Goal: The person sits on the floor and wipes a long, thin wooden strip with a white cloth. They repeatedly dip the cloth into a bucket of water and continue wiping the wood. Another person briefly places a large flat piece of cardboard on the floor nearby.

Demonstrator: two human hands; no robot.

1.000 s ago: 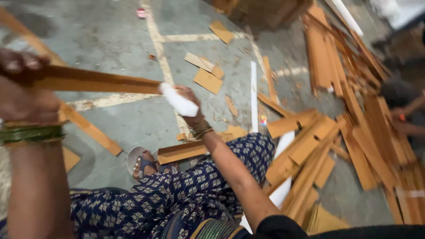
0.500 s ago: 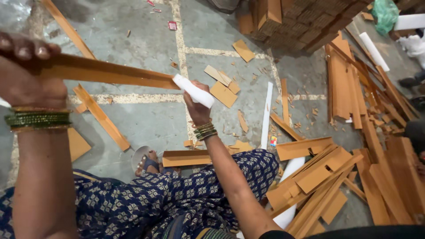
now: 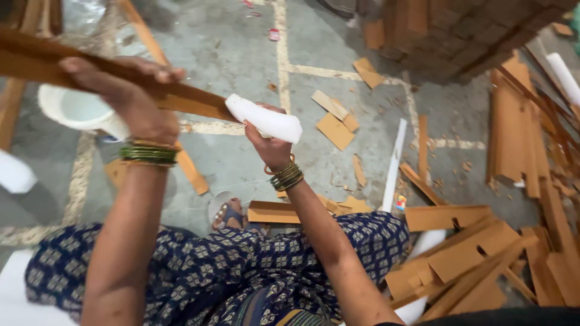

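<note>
- The left hand point(image 3: 130, 99) gripped the long wooden strip point(image 3: 181, 99) at upper left; the right hand point(image 3: 269, 136) clasped a white block point(image 3: 266, 121) pressed on it, now further along than a second before.
- Patterned trousers point(image 3: 241, 265) filled the lower frame.
- A white cup point(image 3: 75, 111), perhaps, sat half hidden behind the left hand; the strip's far end was cut off.

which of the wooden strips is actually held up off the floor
The long brown strip spanning both hands: the left hand grips its middle, the right hand presses a white block against it. The others lie on the floor.

Grey concrete floor point(image 3: 241, 42) crossed by pale painted lines point(image 3: 281, 36), strewn with brown offcuts point(image 3: 336, 130); a stacked pile of boards point(image 3: 447, 30) looms behind.
</note>
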